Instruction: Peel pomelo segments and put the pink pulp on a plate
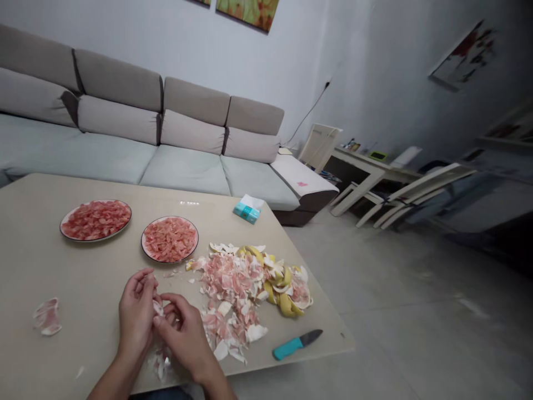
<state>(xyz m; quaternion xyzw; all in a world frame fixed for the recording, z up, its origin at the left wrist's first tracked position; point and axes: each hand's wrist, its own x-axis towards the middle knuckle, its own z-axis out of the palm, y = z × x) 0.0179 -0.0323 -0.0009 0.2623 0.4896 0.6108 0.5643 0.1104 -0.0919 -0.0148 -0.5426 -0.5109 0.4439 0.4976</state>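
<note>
My left hand (136,311) and my right hand (183,330) meet over the near edge of the beige table (37,266), fingers curled around a small pomelo segment (158,308) held between them. Right of my hands lies a heap of pink membrane scraps and white pith (233,294) with yellow rind (283,283) at its far side. Two plates of peeled pink flesh stand beyond: a larger plate (95,220) at the left and a smaller plate (169,239) nearer the middle. More scraps (160,361) lie under my wrists.
A teal-handled knife (296,344) lies near the table's right front corner. A single pomelo piece (47,316) sits at the left. A teal tissue pack (248,209) is at the far edge. A grey sofa (125,128) stands behind; white chairs (408,194) and a desk at right.
</note>
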